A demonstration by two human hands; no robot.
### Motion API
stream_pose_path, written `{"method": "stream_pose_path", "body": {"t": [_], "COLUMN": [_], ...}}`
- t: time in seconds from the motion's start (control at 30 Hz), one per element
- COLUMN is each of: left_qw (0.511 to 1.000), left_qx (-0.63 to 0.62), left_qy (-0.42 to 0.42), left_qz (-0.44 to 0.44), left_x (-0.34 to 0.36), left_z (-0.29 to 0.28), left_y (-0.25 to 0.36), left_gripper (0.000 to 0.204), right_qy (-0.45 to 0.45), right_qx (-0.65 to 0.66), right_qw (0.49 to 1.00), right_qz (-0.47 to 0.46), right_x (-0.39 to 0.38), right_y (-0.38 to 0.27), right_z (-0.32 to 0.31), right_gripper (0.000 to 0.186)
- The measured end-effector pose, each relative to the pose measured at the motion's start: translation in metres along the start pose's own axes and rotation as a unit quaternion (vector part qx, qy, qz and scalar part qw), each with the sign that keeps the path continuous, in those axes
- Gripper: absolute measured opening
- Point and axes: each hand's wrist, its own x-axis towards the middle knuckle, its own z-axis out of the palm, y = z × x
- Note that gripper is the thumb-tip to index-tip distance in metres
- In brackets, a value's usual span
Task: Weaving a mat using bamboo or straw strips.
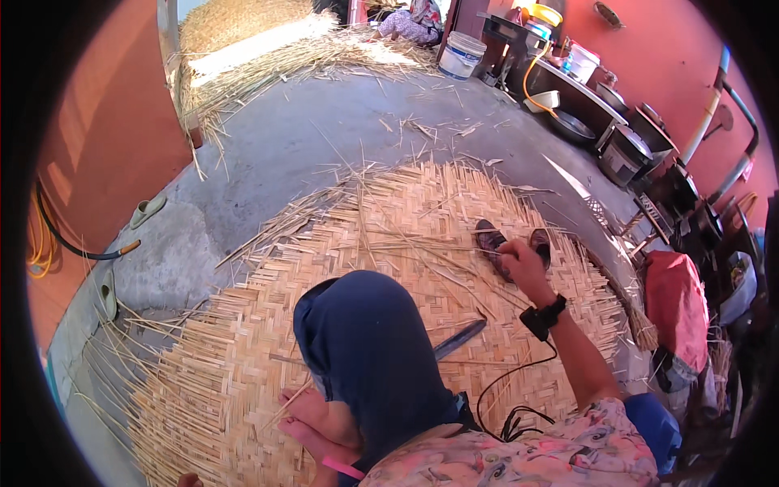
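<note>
A large woven bamboo mat (243, 333) with frayed strip ends spreads beneath me. Over its right part, my right hand (523, 266) is closed in a pinch, seemingly on a thin bamboo strip (442, 245). Just behind that hand lies a pair of dark shoes (490, 237). A dark blade (461, 338) rests on the mat beside my raised knee; its handle end is hidden. My bare feet (304, 410) press on the mat, a thin strip crossing them. At the lower edge, a small brown shape (190, 480) may be a fingertip of my left hand; the rest is out of view.
Loose strips (300, 219) lie along the mat's far edge. A straw heap (243, 49) and a seated person (410, 24) are at the back. A bucket (462, 57), pots (623, 154) and a red sack (677, 300) line the right. A hose (105, 255) lies left.
</note>
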Motion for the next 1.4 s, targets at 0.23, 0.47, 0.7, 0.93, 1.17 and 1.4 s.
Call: {"method": "stream_pose_path", "body": {"t": [0.23,0.47,0.7,0.93,1.17,1.4], "left_qw": [0.998,0.995,0.995,0.998,0.991,0.994], "left_qx": [0.033,0.083,0.069,0.059,0.062,0.05], "left_qy": [0.04,-0.056,-0.051,-0.014,-0.118,-0.062], "left_qz": [-0.026,-0.017,-0.051,-0.013,-0.02,-0.075], "left_x": [-0.008,0.0,-0.021,-0.024,-0.027,0.001], "left_z": [0.02,0.067,0.064,0.078,0.124,0.099], "left_y": [0.086,0.14,0.163,0.148,0.148,0.085], "left_gripper": [0.036,0.036,0.036,0.036,0.037,0.038], "right_qy": [-0.099,-0.294,-0.348,-0.345,-0.234,-0.106], "right_qx": [-0.184,0.02,0.051,-0.02,-0.138,-0.157], "right_qw": [0.976,0.956,0.913,0.823,0.878,0.943], "right_qz": [0.061,0.002,-0.205,-0.45,-0.393,-0.275], "right_x": [-0.013,-0.029,-0.111,-0.127,-0.046,0.099], "right_y": [0.138,0.067,0.024,-0.016,-0.025,0.03], "right_z": [0.176,0.228,0.249,0.327,0.344,0.306], "right_gripper": [0.028,0.032,0.044,0.072,0.026,0.031]}}
